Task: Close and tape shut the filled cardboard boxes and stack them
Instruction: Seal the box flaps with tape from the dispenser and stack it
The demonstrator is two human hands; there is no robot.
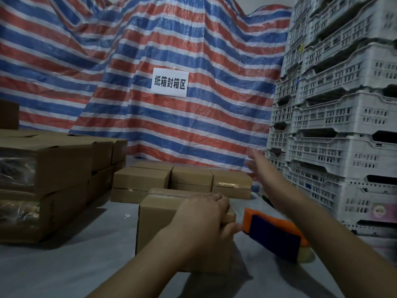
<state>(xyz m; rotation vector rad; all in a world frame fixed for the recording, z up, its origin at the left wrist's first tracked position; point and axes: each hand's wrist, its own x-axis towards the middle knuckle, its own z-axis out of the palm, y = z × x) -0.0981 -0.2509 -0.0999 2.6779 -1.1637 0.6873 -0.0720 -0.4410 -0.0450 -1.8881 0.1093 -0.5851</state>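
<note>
A closed brown cardboard box (pixel 159 220) stands on the grey floor sheet in front of me. My left hand (pixel 206 214) rests on its top right corner, fingers curled over the edge and thumb against the side. An orange and dark blue tape dispenser (pixel 275 235) lies on the floor just right of the box, with nothing holding it. My right hand (pixel 255 166) is stretched out, blurred, fingers spread and empty, toward the back right near the crates. Behind the box sits a low stack of taped boxes (pixel 182 179).
Larger cardboard boxes (pixel 49 181) are stacked at the left. A tall wall of white plastic crates (pixel 339 125) fills the right. A red, white and blue striped tarp (pixel 150 50) with a paper sign (pixel 170 82) hangs behind.
</note>
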